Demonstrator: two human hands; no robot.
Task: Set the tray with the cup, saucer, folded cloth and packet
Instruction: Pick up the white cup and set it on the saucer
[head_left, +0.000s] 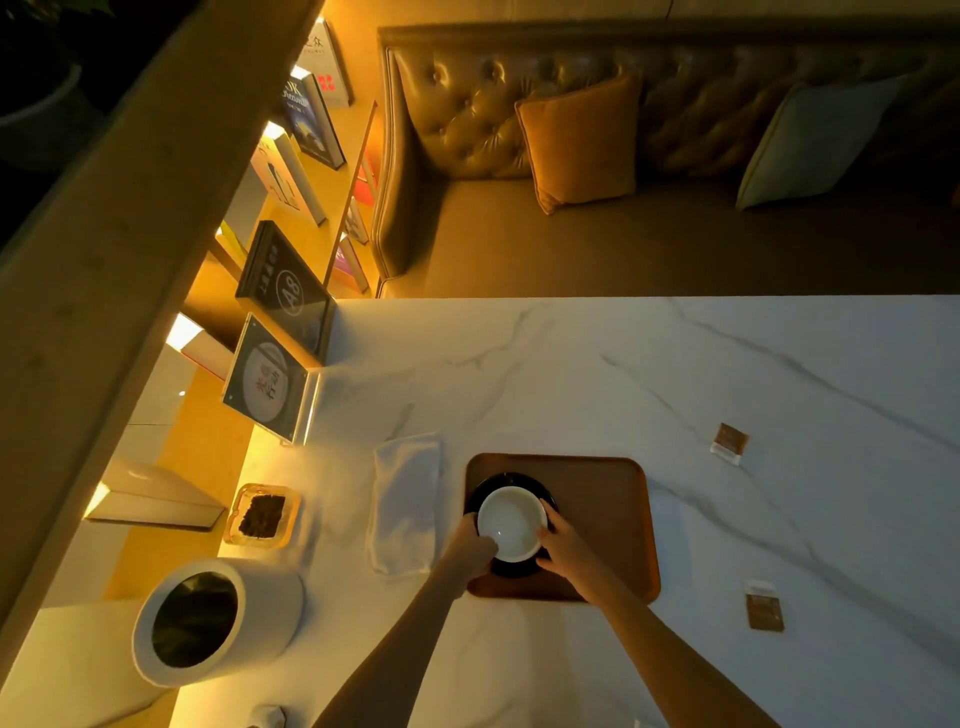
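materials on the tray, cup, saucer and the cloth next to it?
Tray: looks like brown wood or wood-look, matte, rounded corners; cannot tell which.
Cup: white, smooth and glossy, likely glazed ceramic.
Saucer: black, with a rim sheen, probably glazed ceramic too.
Folded cloth: white, soft fabric with rounded, puffy edges, looks like terry.

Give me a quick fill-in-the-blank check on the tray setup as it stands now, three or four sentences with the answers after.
1. The white cup sits on a saucer whose colour is ____.
2. The folded cloth lies on the table, off the tray, on its ____ side.
3. The number of packets lying on the table right of the tray is ____.
4. The left hand and right hand are both at the ____.

Answers: black; left; two; cup
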